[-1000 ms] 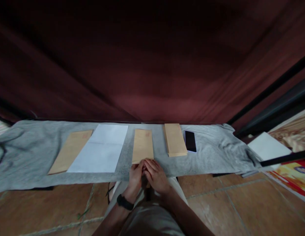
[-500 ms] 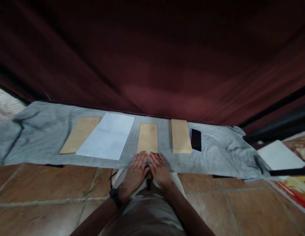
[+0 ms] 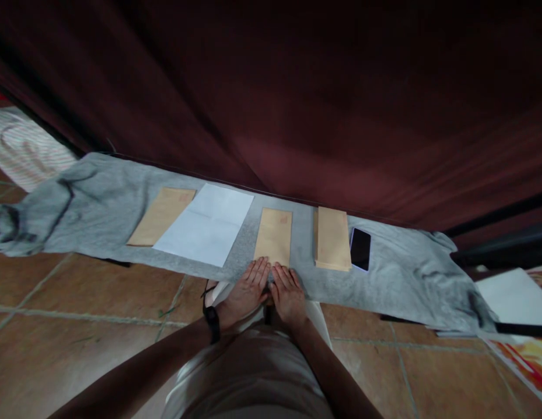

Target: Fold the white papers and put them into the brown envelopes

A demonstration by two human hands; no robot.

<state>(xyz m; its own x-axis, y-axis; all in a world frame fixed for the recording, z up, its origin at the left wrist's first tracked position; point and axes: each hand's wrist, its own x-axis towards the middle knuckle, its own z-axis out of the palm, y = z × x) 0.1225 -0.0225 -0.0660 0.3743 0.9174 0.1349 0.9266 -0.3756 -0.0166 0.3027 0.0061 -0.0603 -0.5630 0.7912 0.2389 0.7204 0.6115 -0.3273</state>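
A tan paper envelope point(image 3: 274, 233) lies flat on a grey cloth directly in front of me. My left hand point(image 3: 251, 285) rests on its near left edge, fingers stretched out flat. Beside it, my right hand point(image 3: 288, 294) lies on the near right edge, its fingers also extended. The fingertips cover the envelope's near end. To the left lies a white sheet of paper point(image 3: 205, 224) with fold creases, next to another tan envelope point(image 3: 159, 218). A stack of tan envelopes point(image 3: 334, 238) sits to the right.
A dark-screened phone point(image 3: 360, 250) lies right of the stack. The grey cloth point(image 3: 397, 267) covers a narrow surface. Behind it hangs a dark red curtain point(image 3: 297, 151). Tiled floor point(image 3: 48, 326) shows below, and a white flat item point(image 3: 515, 297) is at far right.
The camera view has tilted, so everything sits slightly rotated and shifted right. Both hands stay flat on the envelope's near end.
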